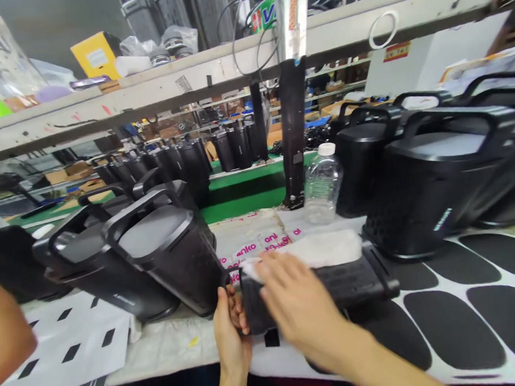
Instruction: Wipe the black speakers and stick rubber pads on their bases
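A black portable speaker (349, 284) lies on its side on the bench in front of me. My left hand (232, 323) grips its left end, fingers curled around the edge. My right hand (297, 303) lies over the speaker's upper side with fingers pressed together and a white cloth (251, 269) showing at the fingertips; the palm hides part of both. Behind the speaker is a white padded bundle (335, 247); I cannot tell whether it joins the cloth. Just left of my left hand stands another black speaker (169, 259) with a carry handle and grey top.
More speakers (435, 185) stand at the right, near a clear plastic bottle (323, 182). Sheets of black oval pieces (464, 325) cover the bench's right side. A post (295, 136) and shelf beam (142, 86) cross ahead. Another person's arm (3, 332) enters at left.
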{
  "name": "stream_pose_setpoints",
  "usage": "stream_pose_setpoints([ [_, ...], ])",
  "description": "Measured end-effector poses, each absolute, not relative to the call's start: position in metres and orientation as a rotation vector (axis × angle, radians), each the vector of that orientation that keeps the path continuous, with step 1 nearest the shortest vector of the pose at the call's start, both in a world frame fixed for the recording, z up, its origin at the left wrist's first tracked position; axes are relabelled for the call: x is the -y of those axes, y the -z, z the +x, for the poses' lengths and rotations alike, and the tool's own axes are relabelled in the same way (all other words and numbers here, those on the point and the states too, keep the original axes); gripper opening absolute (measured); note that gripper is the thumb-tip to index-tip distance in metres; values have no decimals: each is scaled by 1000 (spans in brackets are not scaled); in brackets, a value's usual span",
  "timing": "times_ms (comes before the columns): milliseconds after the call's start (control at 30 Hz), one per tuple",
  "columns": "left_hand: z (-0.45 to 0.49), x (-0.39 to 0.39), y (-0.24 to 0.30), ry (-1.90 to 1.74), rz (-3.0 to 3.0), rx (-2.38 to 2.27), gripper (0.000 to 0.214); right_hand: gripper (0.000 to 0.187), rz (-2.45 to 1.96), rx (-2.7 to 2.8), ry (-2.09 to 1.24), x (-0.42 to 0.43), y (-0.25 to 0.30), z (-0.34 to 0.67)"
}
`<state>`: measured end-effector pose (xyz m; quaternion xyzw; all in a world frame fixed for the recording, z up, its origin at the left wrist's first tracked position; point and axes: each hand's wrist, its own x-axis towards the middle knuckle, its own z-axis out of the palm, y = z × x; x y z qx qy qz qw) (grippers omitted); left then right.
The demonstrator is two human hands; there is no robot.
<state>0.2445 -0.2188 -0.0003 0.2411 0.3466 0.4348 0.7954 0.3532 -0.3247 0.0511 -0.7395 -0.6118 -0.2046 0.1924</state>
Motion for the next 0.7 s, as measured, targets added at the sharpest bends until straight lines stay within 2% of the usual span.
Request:
stream_pose_setpoints([
  [167, 244, 218, 3, -920, 592, -728, 57, 56, -2054, 1710, 732, 345, -56, 349],
  [300, 249, 222, 4, -991, 703, -704, 56, 44, -2341, 1015, 843, 388, -53, 419],
  [500, 242, 221, 0, -1131, 940, -743, 59, 60, -2100, 612, 183, 422, -23, 462],
  [633, 236, 216, -12, -1066, 956, -745, 56, 62, -2252, 538, 203, 442, -27, 441],
  [700, 238, 216, -14, -1061, 910, -785, 59, 61, -2352, 372, 379, 449, -41, 435],
])
